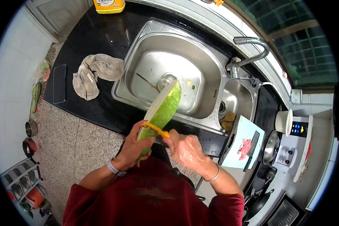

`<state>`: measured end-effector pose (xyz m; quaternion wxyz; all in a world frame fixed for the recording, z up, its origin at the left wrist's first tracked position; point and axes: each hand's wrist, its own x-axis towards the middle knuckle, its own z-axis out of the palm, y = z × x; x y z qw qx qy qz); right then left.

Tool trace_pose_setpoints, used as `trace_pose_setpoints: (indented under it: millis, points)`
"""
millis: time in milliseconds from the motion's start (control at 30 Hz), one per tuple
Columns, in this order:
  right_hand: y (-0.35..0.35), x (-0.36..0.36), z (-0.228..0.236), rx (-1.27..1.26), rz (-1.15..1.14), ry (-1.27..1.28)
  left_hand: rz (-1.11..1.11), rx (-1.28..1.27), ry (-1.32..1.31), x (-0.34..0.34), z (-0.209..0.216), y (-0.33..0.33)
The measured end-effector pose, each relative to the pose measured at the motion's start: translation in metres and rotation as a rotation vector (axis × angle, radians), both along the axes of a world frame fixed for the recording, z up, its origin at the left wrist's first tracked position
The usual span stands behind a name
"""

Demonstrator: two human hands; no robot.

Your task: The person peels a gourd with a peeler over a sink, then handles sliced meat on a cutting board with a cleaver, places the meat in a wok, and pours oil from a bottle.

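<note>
My left hand is wrapped round the near end of a long piece of winter melon, with pale flesh on its left side and green rind on its right. The piece tilts away from me, its far tip over the large sink basin. In my closed right hand is an orange-yellow peeler, laid across the rind close to my left fingers. A strip of green peel hangs below my left hand. Small green scraps lie in the basin near the drain.
Right of the sink, a pale blue cutting board bears a knife and sliced meat. A faucet arches behind the small basin. On the black counter at left are a grey cloth and a phone; a yellow jug stands farther back.
</note>
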<state>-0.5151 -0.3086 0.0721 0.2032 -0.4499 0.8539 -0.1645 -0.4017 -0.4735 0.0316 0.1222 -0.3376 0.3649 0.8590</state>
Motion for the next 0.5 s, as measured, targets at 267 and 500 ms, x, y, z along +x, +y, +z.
trace_pose_setpoints:
  millis: [267,500]
  points:
    - [0.054,-0.116,-0.06,0.14,-0.532,0.165,-0.008,-0.051,0.057,-0.005,0.003,-0.006]
    - [-0.012,-0.021,-0.016,-0.07,-0.088,0.023,0.045,0.03,0.039,0.002,-0.004,-0.008]
